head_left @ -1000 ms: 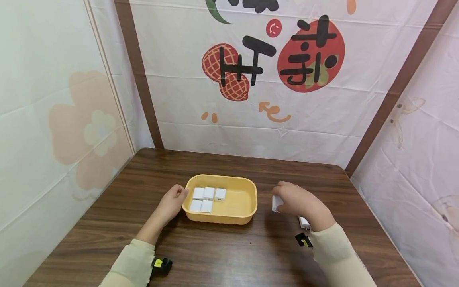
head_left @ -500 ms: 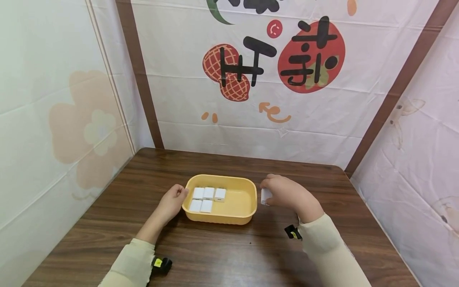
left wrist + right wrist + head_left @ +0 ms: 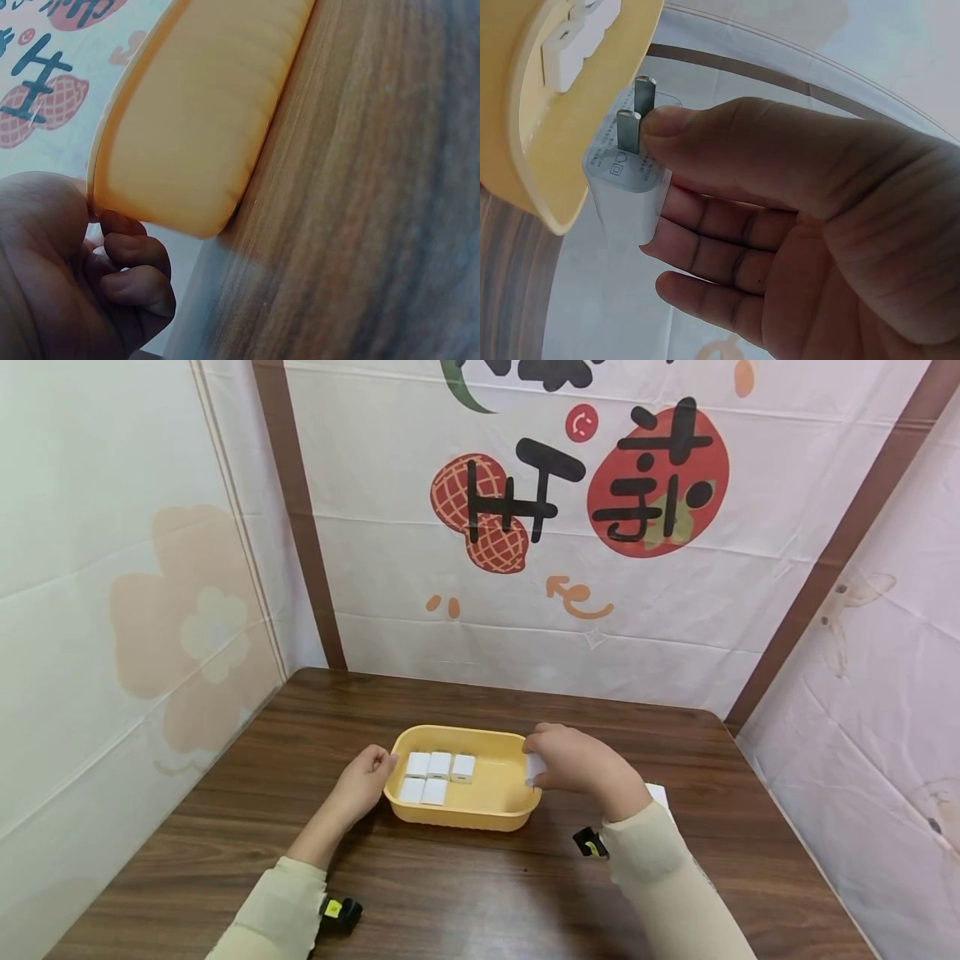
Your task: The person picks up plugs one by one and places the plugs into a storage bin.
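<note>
A yellow plastic basin [image 3: 459, 817] sits in the middle of the table. At its left end, my left hand [image 3: 362, 783] pinches the rim between thumb and curled fingers, seen close up in the left wrist view. My right hand [image 3: 583, 766] holds a white plug charger [image 3: 626, 199] over the basin's right rim. In the right wrist view its two metal prongs stick out beside my thumb, and my fingers support its far side. Several similar white chargers [image 3: 438, 766] lie in two rows in the basin's left half; its right half shows bare floor.
Another white charger [image 3: 658, 793] lies on the table, partly hidden behind my right forearm. The brown wood-grain table [image 3: 480, 885] ends at a printed cloth wall [image 3: 390, 568] behind, with cloth walls at both sides.
My right hand has carried the charger leftward, from the table area right of the basin to its right rim. My left hand keeps its grip, and the basin stays in place.
</note>
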`<state>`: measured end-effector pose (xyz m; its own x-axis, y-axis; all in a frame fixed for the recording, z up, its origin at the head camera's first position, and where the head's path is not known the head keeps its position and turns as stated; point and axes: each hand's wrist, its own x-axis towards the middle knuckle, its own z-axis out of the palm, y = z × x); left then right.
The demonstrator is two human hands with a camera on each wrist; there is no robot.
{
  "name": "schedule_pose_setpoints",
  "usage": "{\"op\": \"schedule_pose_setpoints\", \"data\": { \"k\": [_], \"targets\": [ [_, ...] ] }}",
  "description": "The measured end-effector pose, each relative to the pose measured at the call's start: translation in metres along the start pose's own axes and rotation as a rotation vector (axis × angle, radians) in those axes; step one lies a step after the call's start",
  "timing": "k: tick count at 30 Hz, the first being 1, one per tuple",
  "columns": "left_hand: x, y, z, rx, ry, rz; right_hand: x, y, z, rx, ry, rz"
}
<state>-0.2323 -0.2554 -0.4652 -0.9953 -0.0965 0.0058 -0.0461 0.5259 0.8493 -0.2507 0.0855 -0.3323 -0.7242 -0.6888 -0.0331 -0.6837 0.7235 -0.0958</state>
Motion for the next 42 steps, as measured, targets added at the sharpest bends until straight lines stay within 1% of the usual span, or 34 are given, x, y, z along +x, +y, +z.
{"op": "schedule_pose_setpoints", "data": {
  "k": [7, 17, 26, 32, 36, 42],
  "targets": [
    [0.002, -0.005, 0.002, -0.005, 0.015, 0.026, 0.010, -0.005, 0.006, -0.012, -0.002, -0.044],
    [0.001, -0.005, 0.001, -0.004, 0.010, 0.024, 0.022, -0.015, 0.009, -0.034, -0.016, -0.055],
    [0.000, -0.004, 0.000, -0.011, 0.006, 0.026, 0.035, -0.019, 0.019, 0.001, -0.064, -0.067],
    [-0.001, -0.004, 0.000, -0.013, 0.006, 0.029, 0.043, -0.024, 0.025, 0.004, -0.074, -0.066],
    [-0.001, -0.003, 0.001, -0.007, 0.014, 0.030, 0.048, -0.027, 0.030, -0.005, -0.078, -0.071],
    [0.000, -0.003, 0.000, -0.004, 0.012, 0.026, 0.054, -0.031, 0.038, -0.048, -0.076, -0.093]
  ]
}}
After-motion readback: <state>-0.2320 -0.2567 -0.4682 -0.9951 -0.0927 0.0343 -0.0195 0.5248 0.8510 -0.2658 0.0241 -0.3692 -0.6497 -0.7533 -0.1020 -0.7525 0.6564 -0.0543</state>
